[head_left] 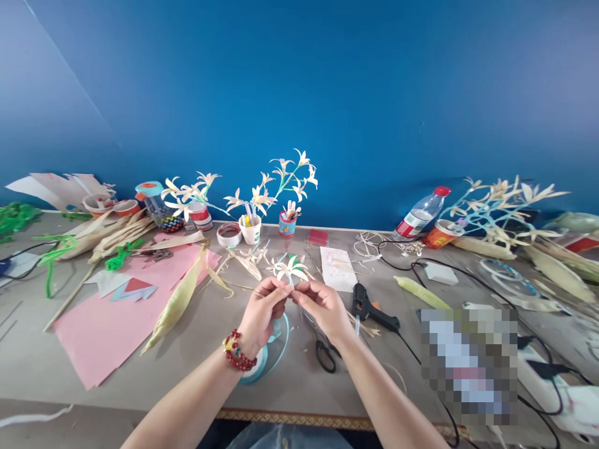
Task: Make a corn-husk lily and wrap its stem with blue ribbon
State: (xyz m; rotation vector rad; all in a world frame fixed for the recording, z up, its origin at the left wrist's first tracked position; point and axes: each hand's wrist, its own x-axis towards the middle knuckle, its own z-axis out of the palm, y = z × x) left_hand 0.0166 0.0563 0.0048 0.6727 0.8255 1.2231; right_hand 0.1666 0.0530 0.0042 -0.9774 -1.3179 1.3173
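Note:
Both hands meet over the middle of the table, pinching the stem of a small cream husk flower (291,268). My left hand (264,308), with a red bead bracelet on its wrist, is closed on the stem from the left. From the right, the fingertips of my right hand (322,307) pinch the same stem. A roll of light-blue tape (279,340) lies under my left wrist. Black scissors (324,352) lie beneath my right hand.
A black glue gun (372,308) with its cable lies to the right. Pink paper (112,312), corn husks (180,299), paper cups (250,229), finished flower branches (281,181), a plastic bottle (418,215) and a white power strip (556,383) crowd the table against a blue wall.

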